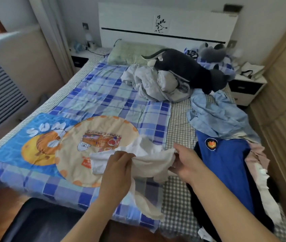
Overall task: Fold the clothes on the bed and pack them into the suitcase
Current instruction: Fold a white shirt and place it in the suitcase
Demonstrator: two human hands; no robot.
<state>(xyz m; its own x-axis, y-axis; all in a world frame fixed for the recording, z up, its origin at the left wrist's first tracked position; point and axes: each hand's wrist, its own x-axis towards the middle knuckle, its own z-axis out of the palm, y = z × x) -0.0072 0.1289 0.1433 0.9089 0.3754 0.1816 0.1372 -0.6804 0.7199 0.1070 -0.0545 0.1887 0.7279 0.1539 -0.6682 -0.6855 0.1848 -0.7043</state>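
Observation:
A crumpled white garment (149, 159) hangs in the air over the near edge of the bed (114, 102). My left hand (119, 170) grips its middle from above, and a tail of the cloth droops below that hand. My right hand (187, 163) pinches its right end. To the right lies a pile of clothes: a blue shirt with a round badge (229, 165), a light blue shirt (215, 116) behind it, and pink and white pieces (259, 159) along the bed's right side. The dark open suitcase (39, 222) sits on the floor at the lower left.
A round printed cushion (89, 145) and a blue cartoon towel (27, 137) lie on the checked sheet at left. A grey bundle of bedding (156, 82), a dark plush toy (187, 70) and a green pillow (126, 53) fill the head end. Nightstands stand on both sides.

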